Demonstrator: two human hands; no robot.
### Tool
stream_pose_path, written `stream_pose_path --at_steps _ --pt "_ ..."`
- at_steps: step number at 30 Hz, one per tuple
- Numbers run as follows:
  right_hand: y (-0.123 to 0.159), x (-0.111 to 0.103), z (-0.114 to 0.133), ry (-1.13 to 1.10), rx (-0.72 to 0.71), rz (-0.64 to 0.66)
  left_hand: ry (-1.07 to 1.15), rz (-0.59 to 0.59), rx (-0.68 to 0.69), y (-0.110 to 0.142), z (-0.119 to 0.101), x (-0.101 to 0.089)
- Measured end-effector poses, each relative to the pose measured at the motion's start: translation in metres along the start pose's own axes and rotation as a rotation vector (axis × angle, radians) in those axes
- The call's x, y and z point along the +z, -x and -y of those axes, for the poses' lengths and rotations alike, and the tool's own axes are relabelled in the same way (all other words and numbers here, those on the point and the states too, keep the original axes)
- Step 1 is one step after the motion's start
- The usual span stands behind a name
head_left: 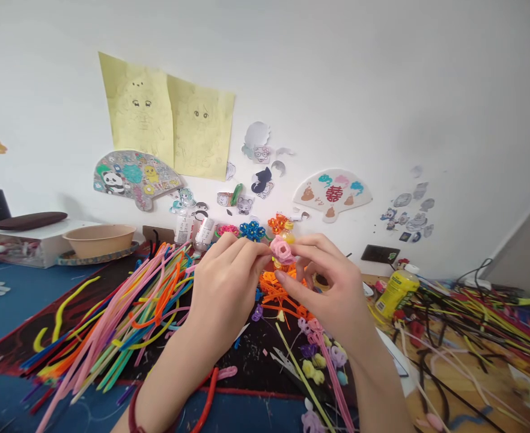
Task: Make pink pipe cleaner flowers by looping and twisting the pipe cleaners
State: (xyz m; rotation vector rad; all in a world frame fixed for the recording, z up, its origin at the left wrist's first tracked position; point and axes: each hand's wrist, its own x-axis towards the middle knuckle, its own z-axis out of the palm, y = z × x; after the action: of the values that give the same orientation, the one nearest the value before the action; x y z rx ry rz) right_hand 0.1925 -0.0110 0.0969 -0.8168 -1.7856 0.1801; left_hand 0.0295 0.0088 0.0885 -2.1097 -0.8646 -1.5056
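Between my two hands, above the black mat, is a pink pipe-cleaner flower with curled petals. My left hand pinches its left edge with thumb and forefinger, the back of the hand toward me. From the other side, the fingertips of my right hand close on the flower's right edge. Orange pipe cleaners lie in a tangle just behind and below. Under my hands, partly hidden, are scissors and small yellow pipe-cleaner flowers.
Many coloured pipe cleaners spread across the mat's left side. A tan bowl stands at the back left. Further right are a yellow bottle and dark, tangled stems. Paper fans hang on the wall behind.
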Motion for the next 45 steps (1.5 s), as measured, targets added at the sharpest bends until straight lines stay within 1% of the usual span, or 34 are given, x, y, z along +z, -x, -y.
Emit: stream_pose_path --at_steps 30,41,45 --pt "-0.0003 -0.0036 0.0015 0.062 -0.043 0.036 -0.029 0.017 0.021 0.0001 0.0002 -0.0007" --pt "0.0008 -0.0032 0.0028 0.058 -0.028 0.055 -0.045 0.018 0.02 0.0002 0.0012 -0.0005" --pt "0.0008 -0.0003 0.0006 0.027 0.005 0.019 -0.038 0.002 -0.018 0.0007 0.0009 -0.0001"
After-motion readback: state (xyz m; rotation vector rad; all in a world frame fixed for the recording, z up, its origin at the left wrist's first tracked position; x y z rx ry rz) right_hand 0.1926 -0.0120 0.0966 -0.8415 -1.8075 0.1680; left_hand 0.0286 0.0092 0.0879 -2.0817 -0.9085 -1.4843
